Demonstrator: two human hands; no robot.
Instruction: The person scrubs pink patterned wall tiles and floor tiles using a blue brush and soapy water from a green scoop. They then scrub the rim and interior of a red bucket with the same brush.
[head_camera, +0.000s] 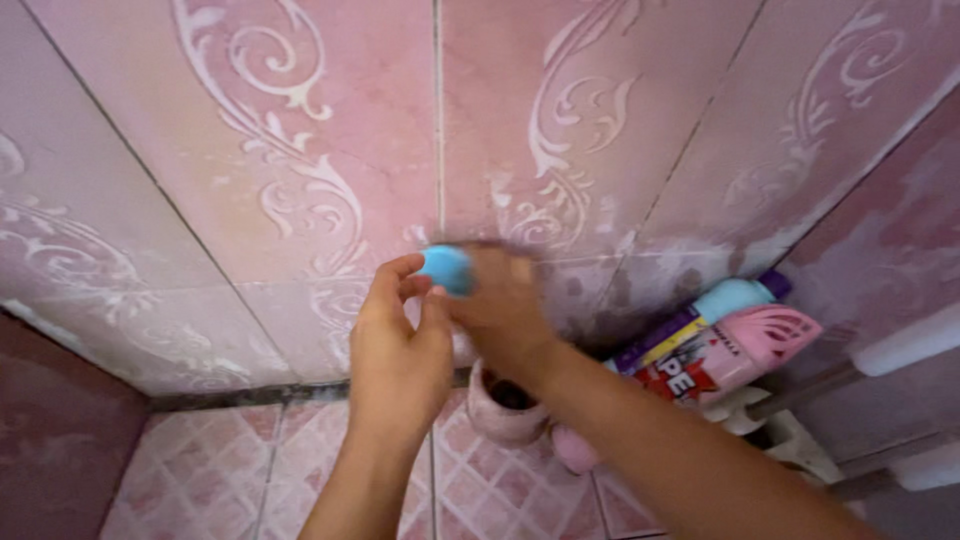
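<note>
Both my hands are raised together in front of a pink patterned tile wall (300, 130). My right hand (505, 310) grips a small round blue object (446, 268), blurred by motion. My left hand (398, 345) is beside it, with the fingertips touching or nearly touching the blue object from the left. Below the hands a pink cup-like container (500, 405) stands near the foot of the wall.
To the right, a pink bottle (735, 350) and a purple bottle with a light blue top (715, 308) lean on a white rack (770, 425). White bars (905, 345) cross the far right. Pink floor tiles (210, 480) lie below.
</note>
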